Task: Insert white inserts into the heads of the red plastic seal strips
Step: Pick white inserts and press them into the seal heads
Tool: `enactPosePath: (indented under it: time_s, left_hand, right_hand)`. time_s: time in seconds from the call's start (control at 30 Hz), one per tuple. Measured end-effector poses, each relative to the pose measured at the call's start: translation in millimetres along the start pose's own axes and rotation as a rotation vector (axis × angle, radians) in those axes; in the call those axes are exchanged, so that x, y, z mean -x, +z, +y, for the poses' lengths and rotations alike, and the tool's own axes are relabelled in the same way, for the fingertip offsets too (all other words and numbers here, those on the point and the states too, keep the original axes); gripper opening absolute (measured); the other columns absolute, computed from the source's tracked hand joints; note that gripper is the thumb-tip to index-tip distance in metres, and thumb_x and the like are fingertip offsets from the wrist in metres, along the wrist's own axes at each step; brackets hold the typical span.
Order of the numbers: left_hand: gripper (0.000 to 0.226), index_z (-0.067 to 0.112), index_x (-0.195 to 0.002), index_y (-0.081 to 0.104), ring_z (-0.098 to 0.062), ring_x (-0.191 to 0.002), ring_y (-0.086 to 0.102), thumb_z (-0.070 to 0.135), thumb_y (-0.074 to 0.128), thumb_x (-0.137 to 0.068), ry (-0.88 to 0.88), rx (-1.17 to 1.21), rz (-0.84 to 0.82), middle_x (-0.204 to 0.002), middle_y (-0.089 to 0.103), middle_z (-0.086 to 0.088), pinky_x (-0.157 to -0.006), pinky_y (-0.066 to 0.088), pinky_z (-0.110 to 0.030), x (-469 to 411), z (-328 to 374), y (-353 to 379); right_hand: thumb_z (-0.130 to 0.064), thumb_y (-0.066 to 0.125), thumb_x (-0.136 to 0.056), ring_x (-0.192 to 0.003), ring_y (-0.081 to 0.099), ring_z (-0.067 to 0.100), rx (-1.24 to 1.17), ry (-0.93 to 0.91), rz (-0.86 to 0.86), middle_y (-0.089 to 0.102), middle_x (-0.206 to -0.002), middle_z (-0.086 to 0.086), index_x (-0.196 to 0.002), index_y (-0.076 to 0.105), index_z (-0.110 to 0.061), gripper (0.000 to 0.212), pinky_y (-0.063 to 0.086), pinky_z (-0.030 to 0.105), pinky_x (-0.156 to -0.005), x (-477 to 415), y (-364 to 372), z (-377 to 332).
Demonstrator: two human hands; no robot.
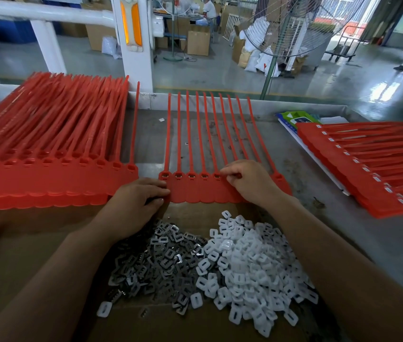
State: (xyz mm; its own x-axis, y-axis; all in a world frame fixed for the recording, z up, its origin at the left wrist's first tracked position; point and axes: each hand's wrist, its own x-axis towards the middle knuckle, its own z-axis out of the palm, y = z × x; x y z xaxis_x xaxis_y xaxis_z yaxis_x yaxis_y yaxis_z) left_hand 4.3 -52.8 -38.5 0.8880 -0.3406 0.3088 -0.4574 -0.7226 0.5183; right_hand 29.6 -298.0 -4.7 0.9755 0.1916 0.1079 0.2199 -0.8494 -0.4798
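- Just beyond the right grip (247,181), away from the body, ran the tails of the red seal strips (202,193). They formed a joined row of ten, with long axes pointing away from the person and heads (191,175) lined up crosswise between the two grips.
- That grip was curled, thumb and forefinger pressed together at about the sixth head from the left. Whether an insert sat between them could not be told.
- Five heads to its left showed something pale or metallic inside. Most of the heads to its right were hidden beneath it.
- Against the row's left edge lay the left grip (141,198), fingers fairly straight, apparently steadying the row.
- Heaped behind the right grip, toward the body and beneath its forearm, were the white inserts (249,262). The right grip was the nearer, so it would likely fetch the next one.
- Grey metal clips (165,255) touched that heap on its left, behind the left grip.
- Both heaps sat on cardboard (35,243) laid over a scuffed grey bench (319,169).
- Left of the left grip stood a thick stack of strips (47,178). Well right of the right grip lay another stack (358,169), with white showing in its heads.
- Past the bench were a shiny workshop floor, a pedestal fan (291,23) and cartons.
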Motion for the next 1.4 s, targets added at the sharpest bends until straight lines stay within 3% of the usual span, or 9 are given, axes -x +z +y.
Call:
enactPosePath:
  time_s: [0.23,0.37,0.5,0.67,0.83,0.97,1.17,1.3,1.4]
  left_hand:
    - [0.029,0.016,-0.114,0.063,0.003,-0.108,0.042,0.011,0.057,-0.087,-0.011,-0.004,-0.012,-0.126,0.054,0.007,-0.095,0.025,-0.012,0,-1,0]
    - [0.029,0.017,-0.114,0.063,0.004,-0.108,0.041,0.011,0.056,-0.087,-0.009,-0.008,-0.016,-0.126,0.053,0.008,-0.089,0.023,-0.005,0,-1,0]
    - [0.029,0.016,-0.114,0.063,0.004,-0.109,0.041,0.011,0.056,-0.087,-0.007,-0.012,-0.016,-0.127,0.053,0.008,-0.093,0.023,-0.009,0,0,-1]
    - [0.029,0.016,-0.115,0.063,0.004,-0.109,0.04,0.011,0.056,-0.087,-0.012,-0.011,-0.021,-0.127,0.053,0.007,-0.096,0.025,-0.014,0,1,-2]
    - [0.028,0.016,-0.114,0.063,0.003,-0.109,0.04,0.01,0.056,-0.087,-0.013,-0.008,-0.016,-0.127,0.053,0.007,-0.096,0.025,-0.014,0,2,-2]
    - [0.028,0.013,-0.113,0.064,0.003,-0.108,0.041,0.009,0.057,-0.087,0.001,-0.001,-0.004,-0.125,0.055,0.005,-0.094,0.024,-0.011,1,3,-2]
    - [0.029,0.014,-0.114,0.063,0.003,-0.108,0.04,0.009,0.056,-0.087,-0.011,-0.003,-0.013,-0.126,0.054,0.005,-0.097,0.024,-0.013,0,3,-2]
    - [0.029,0.014,-0.114,0.063,0.003,-0.108,0.04,0.009,0.056,-0.087,-0.002,-0.014,-0.019,-0.127,0.054,0.004,-0.096,0.023,-0.012,1,3,-3]
    - [0.029,0.014,-0.114,0.063,0.002,-0.109,0.041,0.009,0.056,-0.087,-0.005,-0.011,-0.018,-0.127,0.054,0.004,-0.097,0.024,-0.013,0,4,-3]
  right_hand:
    - [-0.005,0.053,-0.09,-0.111,0.054,0.01,-0.037,0.002,0.018,0.061,-0.122,0.004,-0.12,0.06,-0.011,0.031,0.033,0.008,-0.085,3,-1,-3]
    - [-0.011,0.058,-0.088,-0.094,0.056,0.002,-0.076,-0.055,-0.008,0.067,-0.111,0.0,-0.109,0.067,-0.014,0.023,0.035,0.002,-0.073,10,-9,-18]
    - [-0.014,0.066,-0.083,-0.076,0.054,-0.011,-0.132,-0.163,-0.215,0.068,-0.101,-0.008,-0.102,0.069,-0.016,0.019,0.042,0.002,-0.072,26,-15,-46]
    - [-0.019,0.069,-0.081,-0.072,0.054,-0.007,-0.01,-0.283,-0.407,0.07,-0.096,-0.006,-0.098,0.071,-0.014,0.018,0.041,0.004,-0.072,44,-5,-69]
    - [-0.024,0.071,-0.078,-0.079,0.055,-0.001,0.064,-0.254,-0.409,0.07,-0.097,-0.007,-0.098,0.072,-0.018,0.021,0.047,0.018,-0.076,51,3,-74]
    - [-0.024,0.069,-0.08,-0.081,0.057,0.001,0.092,-0.268,-0.384,0.069,-0.096,-0.008,-0.095,0.073,-0.019,0.017,0.04,0.013,-0.067,52,9,-74]
    - [-0.019,0.068,-0.08,-0.066,0.047,-0.005,0.025,-0.258,-0.389,0.062,-0.08,-0.016,-0.084,0.068,-0.019,0.004,0.038,0.01,-0.062,55,9,-74]
    - [-0.018,0.064,-0.084,-0.072,0.05,0.003,-0.056,-0.24,-0.371,0.052,-0.074,-0.016,-0.077,0.054,-0.021,0.012,0.042,0.019,-0.066,57,7,-74]
    - [-0.016,0.064,-0.084,-0.067,0.05,0.0,-0.106,-0.25,-0.349,0.052,-0.071,-0.015,-0.08,0.056,-0.017,0.009,0.042,0.016,-0.063,57,4,-73]
